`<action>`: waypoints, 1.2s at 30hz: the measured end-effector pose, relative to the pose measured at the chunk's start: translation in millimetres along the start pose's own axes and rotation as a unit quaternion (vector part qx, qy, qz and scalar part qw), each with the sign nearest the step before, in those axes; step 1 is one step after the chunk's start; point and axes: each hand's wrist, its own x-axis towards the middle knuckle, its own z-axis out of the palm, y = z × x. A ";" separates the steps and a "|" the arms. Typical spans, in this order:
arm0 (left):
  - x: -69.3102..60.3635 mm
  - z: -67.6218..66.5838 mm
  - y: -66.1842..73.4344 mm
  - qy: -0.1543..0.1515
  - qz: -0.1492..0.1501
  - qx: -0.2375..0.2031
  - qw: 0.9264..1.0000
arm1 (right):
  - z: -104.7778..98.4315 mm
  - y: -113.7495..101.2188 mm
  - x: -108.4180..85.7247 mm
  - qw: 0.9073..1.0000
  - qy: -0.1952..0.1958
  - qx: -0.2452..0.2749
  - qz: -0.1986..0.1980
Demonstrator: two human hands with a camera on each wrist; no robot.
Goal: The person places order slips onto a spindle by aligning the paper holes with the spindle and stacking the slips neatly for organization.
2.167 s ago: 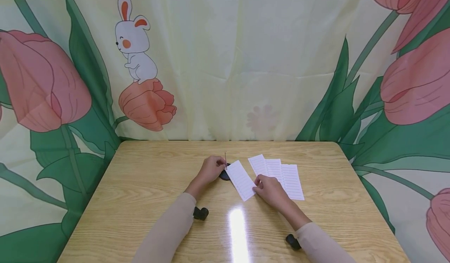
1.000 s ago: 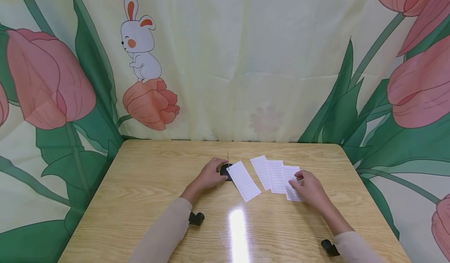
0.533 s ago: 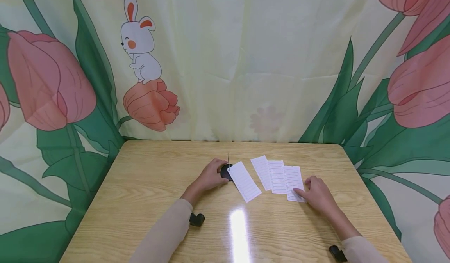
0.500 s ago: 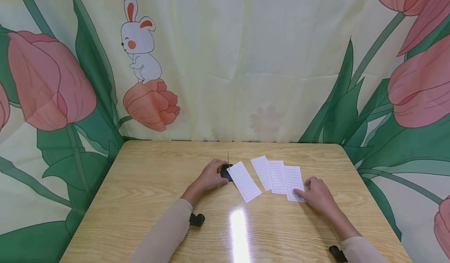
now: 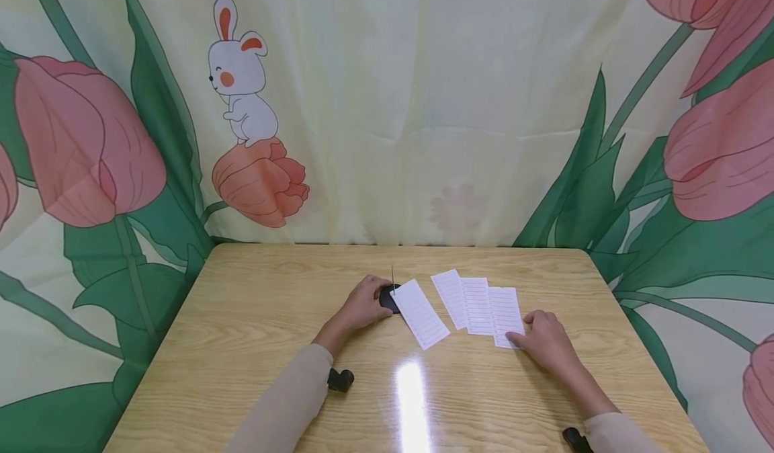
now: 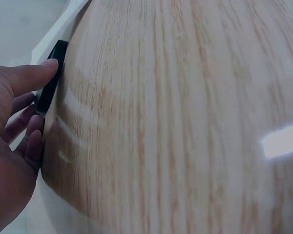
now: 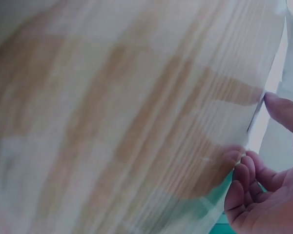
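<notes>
My left hand [image 5: 367,303] grips the black base [image 5: 389,298] of a paper spike, with the thumb against its edge in the left wrist view. A thin needle [image 5: 393,278] stands upright from it. One lined paper slip [image 5: 420,314] slants down to the right, its upper corner at the needle; whether it is pierced is too small to tell. Three more lined slips [image 5: 476,305] lie overlapping to the right. My right hand [image 5: 547,339] touches the lower right corner of the rightmost slip [image 5: 505,315] with the thumb. In the right wrist view, the other fingers [image 7: 241,190] are apart from the thumb.
Everything lies on a light wood table [image 5: 260,305], towards its back. A printed curtain [image 5: 375,117] hangs behind the far edge. A black wrist camera [image 5: 340,380] sits below the left wrist, another [image 5: 576,439] below the right.
My right hand has let go of the slanted slip at the needle and moved right, across the fanned slips to the rightmost one's lower corner. The left hand stays at the base.
</notes>
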 end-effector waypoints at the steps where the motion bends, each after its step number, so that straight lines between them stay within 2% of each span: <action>1: 0.1 0.3 -0.3 0.001 -0.001 0.001 1.000 | -0.3 -0.6 -0.4 1.000 0.000 -0.002 -0.001; 10: 1.2 1.7 -0.3 0.006 -0.013 0.001 1.000 | -3.3 -4.0 -1.0 1.000 0.007 -0.007 -0.007; 20: 1.9 2.7 -1.9 0.006 -0.009 0.005 1.000 | -4.3 -4.8 1.1 1.000 0.002 0.013 -0.003; 36: 1.4 1.7 -1.6 0.002 -0.004 0.008 1.000 | -5.0 -3.4 4.0 0.997 -0.020 0.057 0.037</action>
